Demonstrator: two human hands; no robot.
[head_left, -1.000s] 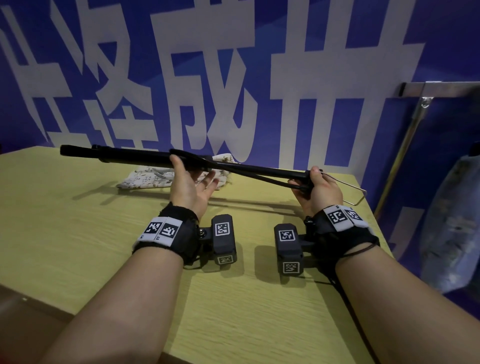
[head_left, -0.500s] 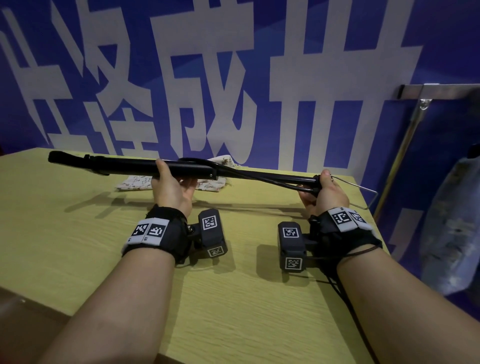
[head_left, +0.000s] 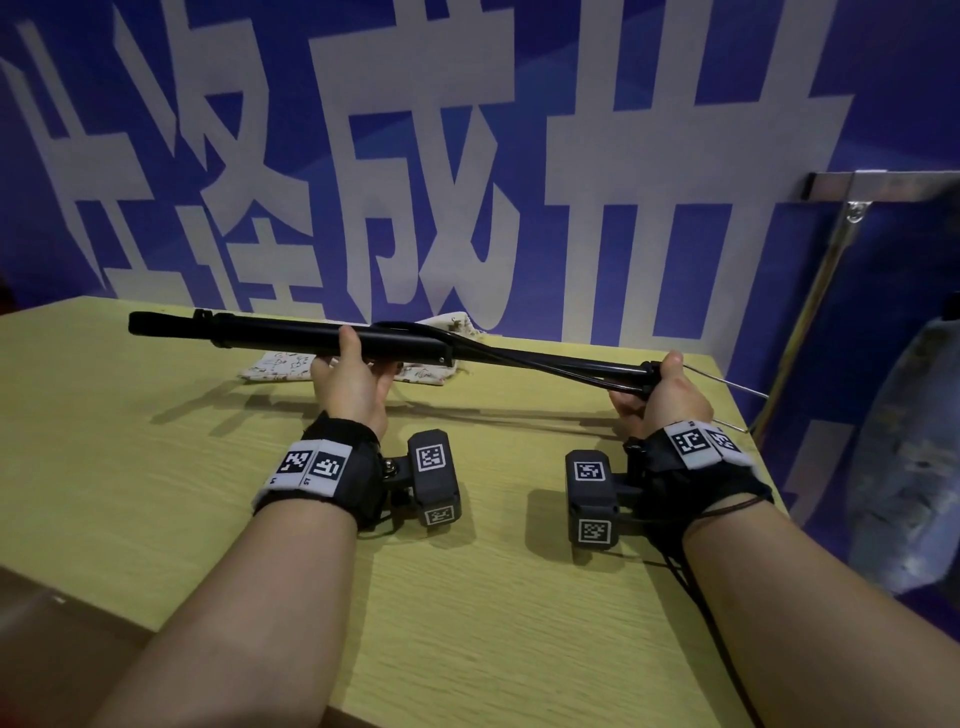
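Note:
A long black folding rod, a thick tube (head_left: 270, 332) on the left joined to thin black struts on the right, hangs level above the wooden table (head_left: 130, 493). My left hand (head_left: 353, 382) grips the thick tube near its middle, thumb over the top. My right hand (head_left: 662, 395) grips the thin end where the struts meet a black collar. A thin metal wire loop (head_left: 727, 387) sticks out to the right past that hand. Both wrists wear black bands with printed markers and small black boxes.
A patterned cloth pouch (head_left: 291, 366) lies on the table behind the rod. A blue wall with large white characters stands right behind the table. A metal rack post (head_left: 810, 312) and a hanging blue-grey bag (head_left: 904, 467) are at the right, beyond the table edge.
The rod has shifted left and levelled out. My left hand, with loose fingers a second ago, now grips the tube. My right hand moved slightly right with the thin end.

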